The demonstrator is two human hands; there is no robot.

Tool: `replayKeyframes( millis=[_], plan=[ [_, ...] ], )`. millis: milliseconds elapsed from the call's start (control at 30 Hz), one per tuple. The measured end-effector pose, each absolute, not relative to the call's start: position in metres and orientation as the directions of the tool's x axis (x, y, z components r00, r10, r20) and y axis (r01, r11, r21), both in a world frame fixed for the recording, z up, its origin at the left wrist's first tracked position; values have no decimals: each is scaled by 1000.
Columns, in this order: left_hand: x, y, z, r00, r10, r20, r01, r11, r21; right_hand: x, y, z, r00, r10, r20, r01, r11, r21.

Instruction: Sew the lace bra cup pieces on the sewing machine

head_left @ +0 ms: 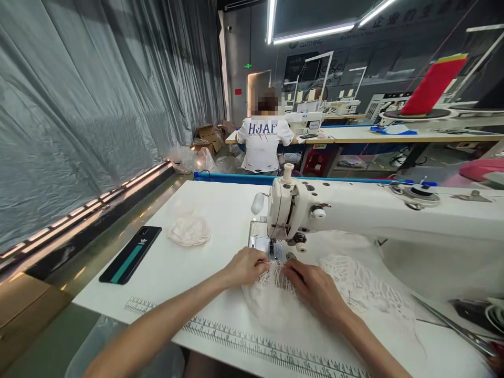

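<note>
Just in front of the needle of a white sewing machine [289, 207], a piece of white lace fabric [271, 302] lies on the table. My left hand [247, 266] pinches its upper left edge close to the presser foot. From the other side, my right hand [315, 286] grips the lace with thumb and fingers closed. The part right under the needle is small and partly hidden by the machine head. More white lace [362, 283] spreads to the right of my right hand, below the machine arm. A separate small lace piece [189, 231] rests on the left of the table.
A black phone with a teal stripe [130, 255] lies at the left edge of the white table [224, 202]. Scissors [452, 323] are at the right. A printed ruler [252, 341] runs along the front. Ahead, a person in a white shirt [263, 144] sits at another machine.
</note>
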State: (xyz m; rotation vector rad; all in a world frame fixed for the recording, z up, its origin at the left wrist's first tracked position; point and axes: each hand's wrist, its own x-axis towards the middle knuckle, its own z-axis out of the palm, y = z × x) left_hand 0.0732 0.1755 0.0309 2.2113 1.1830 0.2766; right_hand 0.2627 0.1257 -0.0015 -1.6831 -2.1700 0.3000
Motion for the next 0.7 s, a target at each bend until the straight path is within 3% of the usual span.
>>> replayKeyframes(
  millis=[267,367,500,567,700],
  plan=[
    [74,176,29,549,835,-31,735,-464,494,266,138,-3,-229,958,171,934,266,-239],
    [72,170,26,540,834,114,761,-542,358,265,141,-3,-248,950,188,941,282,-186],
    [68,162,16,688,586,429,619,-782,74,264,147,-3,-292,929,229,940,323,-110],
    [67,160,10,741,498,451,545,-838,31,264,149,-3,-315,911,266,937,342,-64],
    [66,159,2,780,466,418,519,-855,-15,260,141,0,-354,855,379,931,363,50]
  ],
)
